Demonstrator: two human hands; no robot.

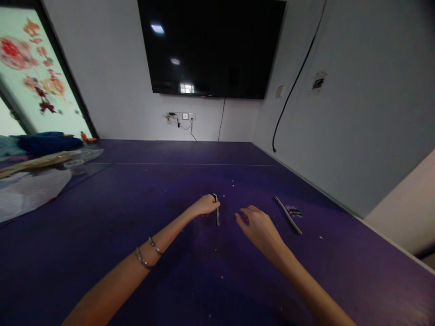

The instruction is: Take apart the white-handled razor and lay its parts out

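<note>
My left hand (205, 205) is closed around a slim silver-grey tool with a dark upper end (217, 217), held nearly upright in the picture over the purple surface. Its exact kind is too small to make out. To the right, my right hand (260, 226) hovers with bent fingers and thumb apart, and I see nothing in it. Beyond that hand lies a long, thin, slightly curved beige-grey strip (288, 215). Right beside the strip is a small clear packet with dark pieces (294, 211).
The wide purple surface (163, 280) has small white specks on it. At the left are dark blue cloth (50, 144) and clear plastic sheeting (34, 190). A black cable (295, 77) hangs down the right wall. A large television (214, 50) is on the far wall.
</note>
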